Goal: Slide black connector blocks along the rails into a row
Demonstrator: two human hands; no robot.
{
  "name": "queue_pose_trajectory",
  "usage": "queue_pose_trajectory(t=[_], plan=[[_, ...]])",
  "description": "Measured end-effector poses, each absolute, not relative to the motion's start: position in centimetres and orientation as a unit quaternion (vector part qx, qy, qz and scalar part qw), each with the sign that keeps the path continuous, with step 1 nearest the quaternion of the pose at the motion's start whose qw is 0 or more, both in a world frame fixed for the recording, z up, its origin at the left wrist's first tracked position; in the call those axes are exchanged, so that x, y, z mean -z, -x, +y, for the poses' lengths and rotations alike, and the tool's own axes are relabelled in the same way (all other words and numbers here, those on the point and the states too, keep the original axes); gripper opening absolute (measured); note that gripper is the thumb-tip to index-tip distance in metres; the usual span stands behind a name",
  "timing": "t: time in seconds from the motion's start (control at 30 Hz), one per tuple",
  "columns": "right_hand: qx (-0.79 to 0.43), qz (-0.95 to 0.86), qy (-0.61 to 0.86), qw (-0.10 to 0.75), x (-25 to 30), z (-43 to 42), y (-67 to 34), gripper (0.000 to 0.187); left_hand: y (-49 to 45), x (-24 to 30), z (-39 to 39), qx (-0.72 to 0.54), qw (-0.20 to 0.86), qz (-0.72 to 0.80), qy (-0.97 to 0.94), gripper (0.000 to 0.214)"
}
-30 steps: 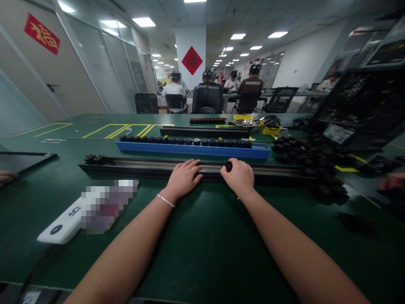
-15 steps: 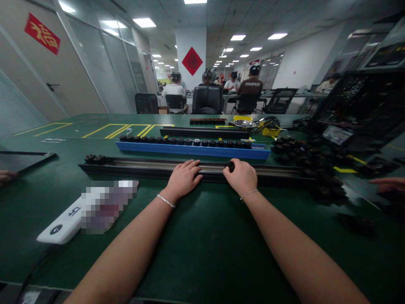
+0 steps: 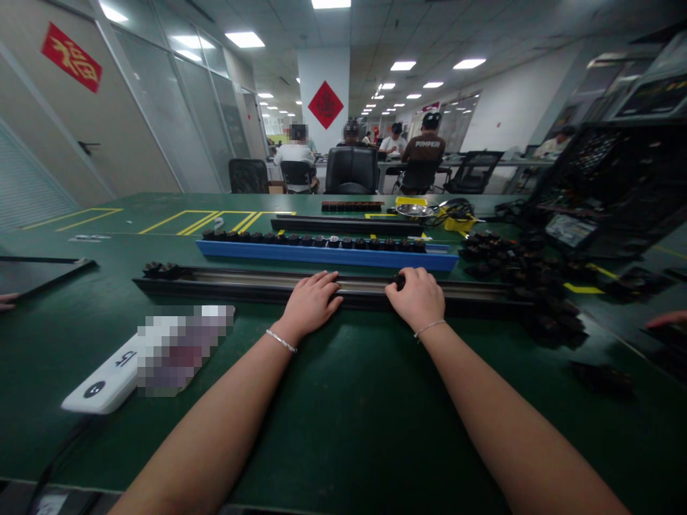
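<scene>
A long black rail (image 3: pixel 236 286) with a pale inner channel lies crosswise in front of me. My left hand (image 3: pixel 313 302) rests on its middle, fingers stretched out over the channel and holding nothing visible. To the right, my right hand (image 3: pixel 419 297) pinches a small black block-like part (image 3: pixel 398 281) at the channel; the fingers partly cover it, and I cannot tell if it sits inside. Black parts (image 3: pixel 161 270) of a similar look sit at the rail's left end. A heap of dark parts (image 3: pixel 542 293) hides the rail's right end.
Beyond the rail is a blue rail (image 3: pixel 322 254) lined with several black parts, then another black rail (image 3: pixel 348 225). A metal bowl (image 3: pixel 414 210) stands farther back. A white device (image 3: pixel 101 386) with a cable lies left. Other people's hands show at the left (image 3: pixel 8 302) and right (image 3: pixel 668 320) edges.
My right hand has slid a little to the right along the rail with the small black part. My left hand has stayed put. The other people's hands at both edges have drawn outward.
</scene>
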State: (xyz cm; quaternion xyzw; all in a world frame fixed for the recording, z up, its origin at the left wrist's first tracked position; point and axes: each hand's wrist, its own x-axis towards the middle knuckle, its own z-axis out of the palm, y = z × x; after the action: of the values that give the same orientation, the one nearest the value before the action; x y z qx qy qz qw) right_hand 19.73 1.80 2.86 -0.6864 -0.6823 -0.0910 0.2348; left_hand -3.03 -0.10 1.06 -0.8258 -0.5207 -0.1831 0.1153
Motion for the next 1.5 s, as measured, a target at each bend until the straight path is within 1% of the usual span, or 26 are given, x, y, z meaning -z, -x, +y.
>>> queue_pose_trajectory(t=[0.6, 0.9, 1.5], plan=[[0.074, -0.674, 0.706, 0.205, -3.5, 1.7, -20.2, 0.032, 2.9, -1.3, -0.3, 0.186, 0.1, -0.528, 0.823, 0.032], [0.083, -0.664, 0.714, 0.207, -3.5, 1.7, -20.4, 0.033, 3.0, -1.3, -0.3, 0.174, 0.115, -0.527, 0.824, 0.032], [0.077, -0.653, 0.727, 0.198, -3.8, 1.8, -21.0, 0.035, 3.0, -1.4, -0.3, 0.18, 0.102, -0.528, 0.824, 0.03]])
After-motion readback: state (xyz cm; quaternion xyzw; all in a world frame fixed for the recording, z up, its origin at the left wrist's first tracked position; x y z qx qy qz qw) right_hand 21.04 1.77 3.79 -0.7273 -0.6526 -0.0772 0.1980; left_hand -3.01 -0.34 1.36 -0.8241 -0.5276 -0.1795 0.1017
